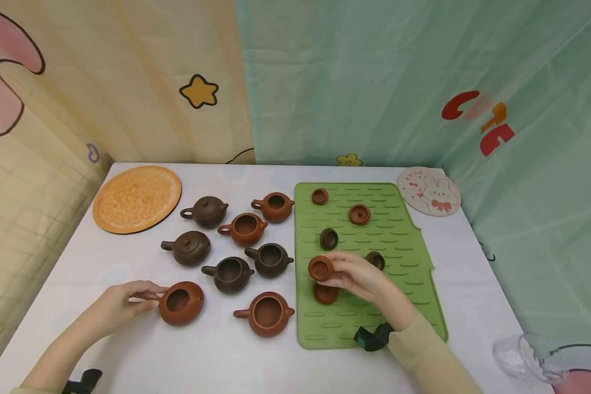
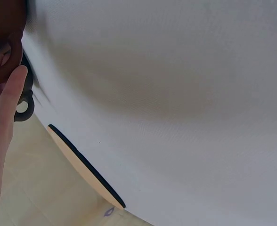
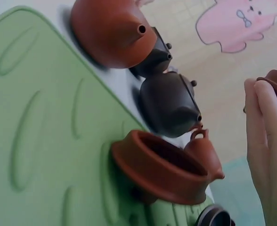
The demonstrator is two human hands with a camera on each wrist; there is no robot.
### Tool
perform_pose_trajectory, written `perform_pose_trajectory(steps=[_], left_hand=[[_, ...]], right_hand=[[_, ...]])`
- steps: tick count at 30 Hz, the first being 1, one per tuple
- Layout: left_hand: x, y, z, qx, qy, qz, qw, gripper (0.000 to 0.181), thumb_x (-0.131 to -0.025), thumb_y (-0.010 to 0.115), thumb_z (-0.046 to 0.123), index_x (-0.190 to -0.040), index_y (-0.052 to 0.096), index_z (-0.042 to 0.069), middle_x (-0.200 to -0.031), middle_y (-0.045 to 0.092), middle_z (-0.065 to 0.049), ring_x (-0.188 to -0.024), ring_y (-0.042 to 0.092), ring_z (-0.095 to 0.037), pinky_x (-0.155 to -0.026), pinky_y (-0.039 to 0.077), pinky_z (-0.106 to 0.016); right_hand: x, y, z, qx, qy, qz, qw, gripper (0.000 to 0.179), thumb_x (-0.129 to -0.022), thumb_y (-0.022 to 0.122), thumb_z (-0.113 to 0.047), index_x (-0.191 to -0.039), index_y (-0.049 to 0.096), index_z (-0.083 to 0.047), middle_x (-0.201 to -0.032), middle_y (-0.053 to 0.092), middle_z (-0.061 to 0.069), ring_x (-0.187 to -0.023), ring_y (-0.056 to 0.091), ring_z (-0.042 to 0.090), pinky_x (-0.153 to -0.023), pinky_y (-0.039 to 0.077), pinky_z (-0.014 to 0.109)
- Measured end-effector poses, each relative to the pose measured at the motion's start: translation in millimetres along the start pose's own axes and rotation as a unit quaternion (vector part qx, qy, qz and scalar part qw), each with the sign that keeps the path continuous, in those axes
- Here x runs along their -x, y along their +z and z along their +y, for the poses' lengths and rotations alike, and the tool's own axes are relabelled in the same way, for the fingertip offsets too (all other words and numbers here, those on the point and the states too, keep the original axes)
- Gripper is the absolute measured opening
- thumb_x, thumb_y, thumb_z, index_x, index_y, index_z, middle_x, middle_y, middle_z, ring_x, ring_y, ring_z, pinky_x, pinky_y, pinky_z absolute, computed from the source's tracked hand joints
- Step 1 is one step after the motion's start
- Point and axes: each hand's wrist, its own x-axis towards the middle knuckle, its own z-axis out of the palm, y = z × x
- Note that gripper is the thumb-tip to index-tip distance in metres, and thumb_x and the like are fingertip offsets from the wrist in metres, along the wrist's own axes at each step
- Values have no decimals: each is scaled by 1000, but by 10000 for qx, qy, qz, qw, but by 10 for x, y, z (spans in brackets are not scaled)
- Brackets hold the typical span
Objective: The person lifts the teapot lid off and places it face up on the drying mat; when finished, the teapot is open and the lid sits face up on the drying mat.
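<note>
With its fingers at the handle, my left hand (image 1: 128, 306) holds a lidless reddish-brown clay teapot (image 1: 181, 303) tilted at the table's left front. That teapot's looped handle (image 2: 9, 59) shows between the fingers in the left wrist view. My right hand (image 1: 352, 273) pinches a small reddish-brown teapot lid (image 1: 321, 268), hollow side up, above the green mat (image 1: 369, 334). Just below it another reddish lid (image 1: 325, 294) lies upturned on the mat, seen large in the right wrist view. A dark lid (image 1: 376, 259) sits just beyond the right hand.
Between the hands stand open reddish teapots (image 1: 268, 314) and dark ones (image 1: 228, 274). Two dark teapots (image 1: 192, 249) farther back wear lids. Several more lids (image 1: 359, 214) lie on the mat. An orange round mat (image 1: 138, 200), a bunny coaster (image 1: 430, 191) and a clear cup (image 1: 522, 355) lie around.
</note>
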Motion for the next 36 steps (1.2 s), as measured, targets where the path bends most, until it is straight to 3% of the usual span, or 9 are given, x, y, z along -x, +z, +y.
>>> perform_pose_trajectory(steps=[3, 8, 10, 15, 18, 22, 27, 33, 36], left_hand=[[7, 1, -4, 19, -79, -45, 10000, 27, -78, 78, 4, -102, 75, 17, -96, 74, 2, -82, 61, 8, -72, 56, -23], [8, -1, -5, 65, 11, 53, 10000, 27, -78, 78, 1, -102, 75, 14, -96, 74, -1, -82, 61, 9, -71, 57, -24], [14, 0, -3, 47, 31, 73, 10000, 28, -78, 78, 1, -102, 75, 14, -96, 74, -1, -82, 60, 10, -71, 57, -23], [20, 12, -12, 37, 83, 101, 9999, 29, -77, 78, 0, -102, 75, 14, -96, 74, -1, -82, 61, 10, -71, 57, -22], [13, 18, -18, 50, 99, 111, 9999, 29, -77, 77, 0, -103, 75, 13, -97, 74, -2, -83, 61, 9, -71, 57, -22], [4, 14, -19, 11, 107, 96, 9999, 30, -78, 77, 0, -104, 75, 13, -98, 74, -3, -83, 62, 8, -71, 58, -24], [-5, 5, -9, 3, 52, 47, 10000, 29, -78, 77, 0, -104, 75, 14, -98, 74, -3, -83, 63, 7, -71, 58, -26], [-6, 4, -6, -15, 86, 82, 9999, 30, -77, 78, 0, -103, 75, 14, -97, 74, -2, -83, 62, 8, -71, 58, -26], [-5, 8, -7, 11, 156, 108, 9998, 30, -76, 78, -1, -102, 75, 13, -96, 74, -2, -82, 61, 9, -70, 58, -24]], right_hand=[[106, -68, 42, -307, -22, -29, 9995, 27, -104, 41, -5, -126, 58, -3, -115, 68, 3, -107, 68, 16, -95, 54, 30], [285, -163, 50, -567, -119, 45, 9983, 24, -107, 40, -16, -119, 60, -8, -113, 71, 3, -106, 69, 17, -96, 53, 31], [353, -201, 44, -285, -127, 243, 9992, 30, -106, 45, -19, -128, 56, -1, -114, 69, 0, -105, 69, 14, -96, 53, 30], [501, -308, 22, 733, 1, 869, 9935, 61, -103, 53, -19, -145, 28, 17, -119, 60, -4, -104, 67, 7, -95, 53, 28], [586, -400, 12, 1163, 80, 1034, 9878, 53, -102, 54, -19, -141, 39, 13, -118, 61, -4, -104, 66, 5, -94, 54, 28], [696, -506, 22, 1717, 305, 1266, 9765, 43, -101, 57, -20, -132, 52, 10, -115, 63, -2, -101, 66, 4, -92, 55, 29], [771, -582, 88, 2229, 639, 1411, 9625, 42, -98, 61, -19, -124, 57, 14, -108, 67, 2, -95, 67, 8, -87, 58, 32], [808, -549, 154, 2919, 899, 2026, 9304, 44, -92, 70, -25, -120, 64, 8, -110, 71, 10, -92, 70, 16, -82, 59, 31], [817, -534, 174, 3001, 936, 2189, 9237, 44, -90, 72, -26, -120, 66, 7, -111, 71, 12, -91, 71, 19, -81, 59, 31]])
